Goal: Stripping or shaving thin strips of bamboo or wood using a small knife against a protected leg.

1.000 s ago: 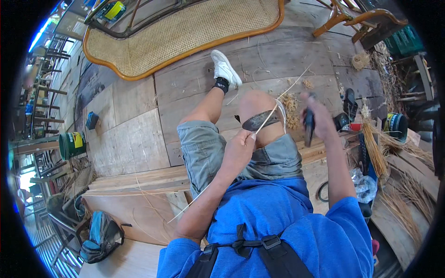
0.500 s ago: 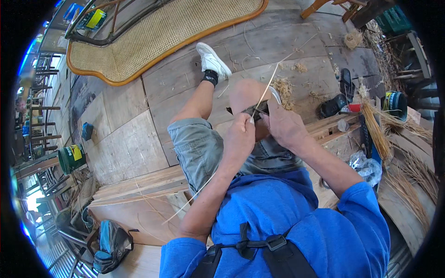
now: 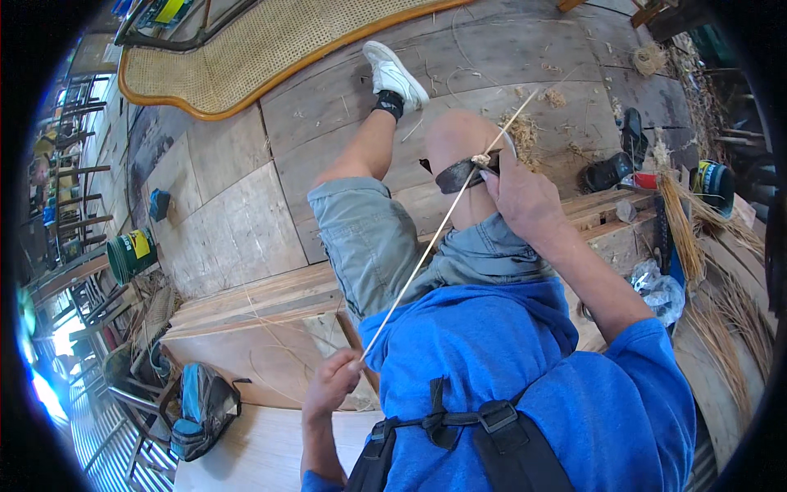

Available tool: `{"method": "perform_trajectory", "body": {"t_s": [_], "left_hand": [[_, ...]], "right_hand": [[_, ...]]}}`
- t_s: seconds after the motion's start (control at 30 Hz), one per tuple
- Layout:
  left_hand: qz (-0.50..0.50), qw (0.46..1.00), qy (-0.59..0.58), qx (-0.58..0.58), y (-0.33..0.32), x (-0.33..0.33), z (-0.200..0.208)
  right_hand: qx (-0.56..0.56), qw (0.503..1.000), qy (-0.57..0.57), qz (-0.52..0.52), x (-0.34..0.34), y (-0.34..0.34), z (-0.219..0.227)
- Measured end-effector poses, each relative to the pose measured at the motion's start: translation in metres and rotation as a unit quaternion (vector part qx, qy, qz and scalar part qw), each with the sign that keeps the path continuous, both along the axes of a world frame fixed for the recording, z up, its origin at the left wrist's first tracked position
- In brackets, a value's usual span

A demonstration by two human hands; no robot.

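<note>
A long pale cane strip [image 3: 415, 271] runs slantwise across my lap, taut and nearly straight. My left hand [image 3: 331, 382] is closed on its lower end, beside my left hip. My right hand [image 3: 525, 199] is closed at my right knee, its thumb close against the strip where it crosses a dark pad [image 3: 456, 177] wrapped around the leg. Whether a blade is inside the right fingers is hidden. A small curl of pale shavings [image 3: 482, 159] sits on the strip just above the thumb. Beyond the knee the strip's far end points away to the upper right.
A woven cane panel with a wooden rim [image 3: 270, 61] stands at the far left. Shavings [image 3: 521, 131] litter the board floor. Dark sandals [image 3: 602, 174], cane bundles [image 3: 679, 225] and a green bucket [image 3: 715, 187] are on the right. A backpack [image 3: 201, 410] lies at lower left.
My left hand has drawn back from the knee to my left hip, with the strip in it. A shavings curl now shows by my right hand, which stays at the knee.
</note>
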State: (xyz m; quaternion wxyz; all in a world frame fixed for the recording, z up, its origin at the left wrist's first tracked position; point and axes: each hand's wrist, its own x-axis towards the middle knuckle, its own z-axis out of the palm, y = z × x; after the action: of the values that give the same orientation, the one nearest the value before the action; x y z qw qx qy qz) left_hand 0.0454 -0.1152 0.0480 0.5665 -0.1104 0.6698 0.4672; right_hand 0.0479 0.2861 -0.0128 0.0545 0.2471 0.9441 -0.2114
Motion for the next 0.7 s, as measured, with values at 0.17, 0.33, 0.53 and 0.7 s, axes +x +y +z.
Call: {"method": "perform_trajectory", "body": {"t_s": [0.17, 0.33, 0.53, 0.7], "left_hand": [[-0.278, 0.922, 0.237, -0.125, 0.021, -0.01, -0.003], [-0.264, 0.866, 0.424, -0.022, 0.154, -0.069, -0.032], [-0.249, 0.824, 0.509, 0.005, 0.271, -0.084, -0.067], [-0.228, 0.836, 0.493, 0.079, 0.247, -0.08, -0.065]], "right_hand": [[-0.003, 0.999, -0.025, 0.021, -0.005, -0.004, 0.003], [0.069, 0.995, 0.066, 0.039, 0.01, -0.002, -0.006], [-0.002, 1.0, 0.024, 0.008, 0.005, -0.005, 0.01], [-0.047, 0.998, -0.04, -0.014, -0.001, -0.005, 0.014]]}}
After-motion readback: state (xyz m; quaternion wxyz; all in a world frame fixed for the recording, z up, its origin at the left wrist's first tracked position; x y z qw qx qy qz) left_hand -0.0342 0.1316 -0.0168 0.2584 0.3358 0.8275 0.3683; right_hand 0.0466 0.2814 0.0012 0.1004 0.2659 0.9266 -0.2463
